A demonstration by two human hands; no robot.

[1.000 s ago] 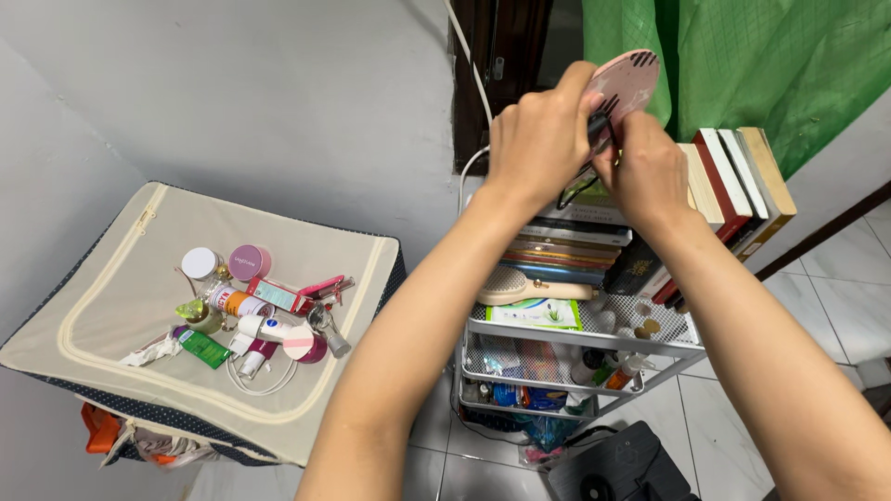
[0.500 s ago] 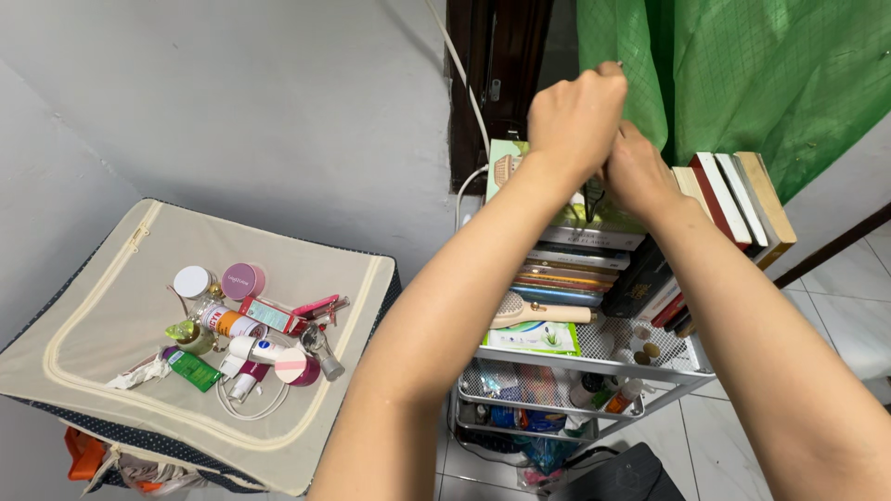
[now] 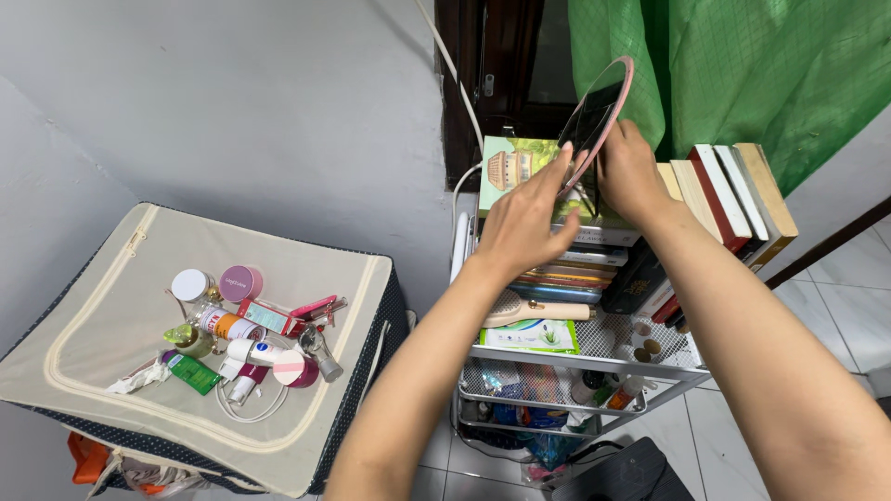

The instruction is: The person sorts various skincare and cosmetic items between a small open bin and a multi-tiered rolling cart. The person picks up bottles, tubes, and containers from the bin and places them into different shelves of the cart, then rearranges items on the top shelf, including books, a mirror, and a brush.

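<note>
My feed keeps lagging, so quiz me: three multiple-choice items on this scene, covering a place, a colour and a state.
1. Where does the hairbrush lie?
A. on the cart's top shelf, in front of the book stack
B. on the fabric box
C. on the floor

2. What colour is the mirror's rim?
A. blue
B. pink
C. black

3. How is the round mirror held?
A. flat on the books
B. raised and tilted, both hands on it
C. hanging on the wall

Answers:
1 A, it rests on the wire cart beside the books.
2 B, the edge shows pink.
3 B, the left hand and right hand both touch it.
</note>
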